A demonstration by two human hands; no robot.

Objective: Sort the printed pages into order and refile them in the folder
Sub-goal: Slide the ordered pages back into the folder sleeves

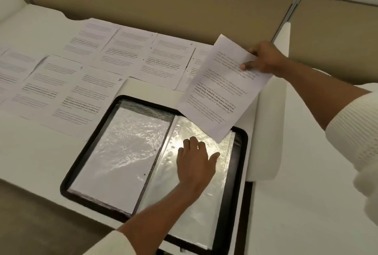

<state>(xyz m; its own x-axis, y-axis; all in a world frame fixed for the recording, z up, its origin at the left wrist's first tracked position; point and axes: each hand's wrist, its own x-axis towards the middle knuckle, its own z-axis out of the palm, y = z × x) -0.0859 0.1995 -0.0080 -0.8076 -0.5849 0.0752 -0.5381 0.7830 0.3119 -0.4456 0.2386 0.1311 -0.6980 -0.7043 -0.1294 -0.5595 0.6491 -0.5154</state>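
Two hands visible. Right hand (pixel 263 60) pinches white printed page (pixel 221 93) by upper edge, tilted over far right corner of open black-rimmed folder (pixel 65 181) with clear plastic sleeves. Left hand (pixel 195 164) flat, fingers straight, on right sleeve. More printed sheets (pixel 81 82) in rows along far edge of white desk (pixel 41 152).

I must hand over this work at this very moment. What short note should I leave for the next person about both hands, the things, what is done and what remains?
Left hand: flat on the right-hand sleeve of the open folder, holding nothing.
Right hand: pinches one printed page near its top, lifted over the folder's far right corner.
The other pages lie face up in rows on the desk behind the folder; some bear handwritten numbers.
Done: pages laid out.
Left: probably slip the held page into a sleeve, then file the rest in order.
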